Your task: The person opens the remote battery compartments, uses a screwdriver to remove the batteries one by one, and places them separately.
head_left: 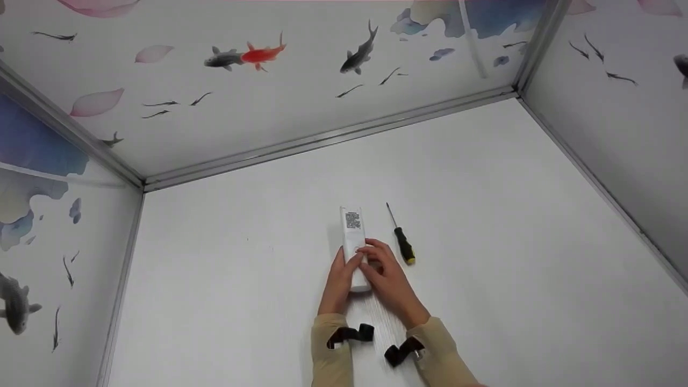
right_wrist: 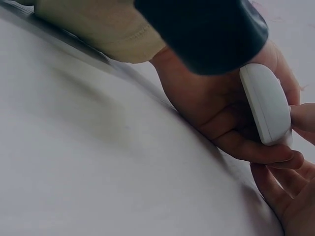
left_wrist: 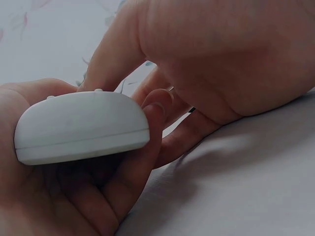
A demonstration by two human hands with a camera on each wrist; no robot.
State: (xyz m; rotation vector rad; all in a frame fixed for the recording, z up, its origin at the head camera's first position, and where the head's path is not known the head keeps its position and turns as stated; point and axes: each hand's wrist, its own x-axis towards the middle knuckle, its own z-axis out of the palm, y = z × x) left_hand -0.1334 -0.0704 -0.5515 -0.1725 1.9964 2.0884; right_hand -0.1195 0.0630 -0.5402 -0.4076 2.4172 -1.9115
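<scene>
A white remote control (head_left: 353, 236) with a printed code on its upper face is held above the white table in the head view. My left hand (head_left: 337, 282) grips it from below and from the left side, fingers curled under it and thumb on top. From the right, my right hand (head_left: 389, 279) holds its lower half, with bent fingertips on the upper face and other fingers by the side. The left wrist view shows the rounded end of the remote control (left_wrist: 83, 125) with small bumps on top. Part of its upper face is hidden under the fingers.
A screwdriver (head_left: 405, 246) with a black and yellow handle lies on the table (head_left: 215, 301), right of the remote control, its tip pointing away. White panels (head_left: 301, 97) printed with fish and petals enclose the table at the back and both sides.
</scene>
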